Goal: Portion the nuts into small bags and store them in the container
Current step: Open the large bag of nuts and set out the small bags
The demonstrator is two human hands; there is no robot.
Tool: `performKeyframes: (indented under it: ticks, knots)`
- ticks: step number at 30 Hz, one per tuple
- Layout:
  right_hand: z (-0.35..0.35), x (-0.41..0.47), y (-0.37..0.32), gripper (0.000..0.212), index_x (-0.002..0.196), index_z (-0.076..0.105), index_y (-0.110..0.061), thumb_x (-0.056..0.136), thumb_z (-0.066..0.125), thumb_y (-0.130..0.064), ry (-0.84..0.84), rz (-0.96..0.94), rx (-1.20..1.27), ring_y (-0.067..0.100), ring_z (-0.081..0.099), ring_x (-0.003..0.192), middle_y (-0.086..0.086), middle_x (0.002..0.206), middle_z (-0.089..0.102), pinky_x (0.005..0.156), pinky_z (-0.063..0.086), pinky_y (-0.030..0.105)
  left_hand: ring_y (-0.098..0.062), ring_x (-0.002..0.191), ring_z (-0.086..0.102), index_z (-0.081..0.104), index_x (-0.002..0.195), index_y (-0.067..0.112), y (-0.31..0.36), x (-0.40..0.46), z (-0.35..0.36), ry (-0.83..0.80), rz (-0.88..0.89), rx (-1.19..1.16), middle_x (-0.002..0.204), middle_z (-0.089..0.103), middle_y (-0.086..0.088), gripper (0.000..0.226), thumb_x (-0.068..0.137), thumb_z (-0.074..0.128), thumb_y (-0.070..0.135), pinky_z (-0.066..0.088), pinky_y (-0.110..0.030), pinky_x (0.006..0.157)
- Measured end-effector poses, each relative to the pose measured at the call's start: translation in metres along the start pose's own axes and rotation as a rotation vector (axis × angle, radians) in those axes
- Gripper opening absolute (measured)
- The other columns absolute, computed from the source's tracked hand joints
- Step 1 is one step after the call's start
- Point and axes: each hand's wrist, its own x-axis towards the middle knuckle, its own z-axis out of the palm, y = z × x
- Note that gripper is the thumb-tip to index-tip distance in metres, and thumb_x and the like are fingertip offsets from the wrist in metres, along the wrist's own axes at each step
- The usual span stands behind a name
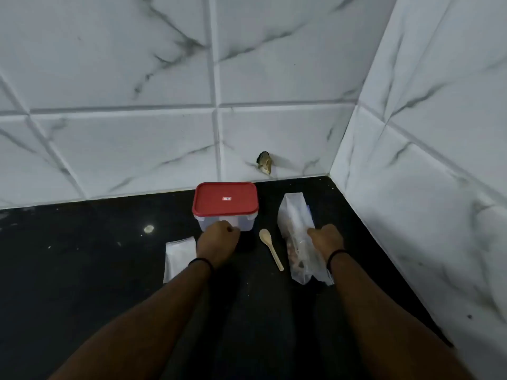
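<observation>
A clear container [241,224] with a red lid [225,208] stands closed near the back wall. My left hand [218,238] is curled into a fist right in front of the container's front wall, and I see nothing held in it. A large clear bag of nuts [295,223] lies to the right, with brown nuts [295,260] showing at its near end. My right hand [326,238] grips this bag at its right side. A flat stack of small clear bags [179,256] lies left of my left wrist. A pale wooden spoon [270,248] lies between the container and the big bag.
The black counter [96,270] ends at marble-tiled walls behind [137,149] and on the right [425,187], forming a corner. A small brown fitting [265,163] sticks out of the back wall. A pale spot [149,229] marks the counter at the left.
</observation>
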Motion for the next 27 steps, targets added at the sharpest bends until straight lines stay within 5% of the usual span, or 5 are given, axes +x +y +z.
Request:
performKeyframes:
  ticks: [4, 8, 16, 27]
  knots:
    - [-0.001, 0.007, 0.007, 0.062, 0.129, 0.057, -0.005, 0.08, 0.079, -0.036, -0.189, 0.137, 0.092, 0.033, 0.06, 0.11, 0.017, 0.122, 0.061, 0.099, 0.05, 0.05, -0.015, 0.07, 0.058, 0.062, 0.075, 0.014, 0.016, 0.008, 0.023, -0.201, -0.039, -0.164, 0.075, 0.063, -0.004, 0.027, 0.097, 0.056, 0.029, 0.039, -0.026, 0.06]
    - [-0.004, 0.007, 0.003, 0.066, 0.131, 0.053, -0.009, 0.078, 0.081, -0.035, -0.225, 0.169, 0.009, 0.032, 0.055, 0.12, 0.013, 0.13, 0.056, 0.097, 0.045, 0.044, -0.014, 0.076, 0.062, 0.064, 0.087, 0.012, 0.033, 0.014, 0.038, -0.298, 0.003, -0.196, 0.086, 0.066, -0.006, 0.019, 0.098, 0.057, 0.026, 0.048, -0.027, 0.071]
    - [-0.008, 0.026, 0.023, 0.025, 0.08, 0.059, -0.012, 0.074, 0.082, -0.019, -0.159, 0.031, 0.133, 0.026, 0.062, 0.089, 0.012, 0.095, 0.064, 0.092, 0.054, 0.046, -0.011, 0.08, 0.063, 0.066, 0.094, 0.014, 0.038, 0.015, 0.058, -0.363, 0.01, -0.217, 0.09, 0.067, -0.002, 0.016, 0.098, 0.057, 0.027, 0.049, -0.025, 0.072]
    - [-0.042, -0.002, -0.015, 0.03, 0.103, 0.068, -0.006, 0.078, 0.078, -0.02, -0.303, -0.11, 0.166, 0.033, 0.07, 0.088, 0.018, 0.096, 0.072, 0.08, 0.059, 0.044, -0.016, 0.09, 0.066, 0.065, 0.103, 0.015, 0.054, 0.006, 0.045, -0.359, 0.027, -0.34, 0.098, 0.068, -0.004, 0.017, 0.098, 0.057, 0.029, 0.056, -0.035, 0.085]
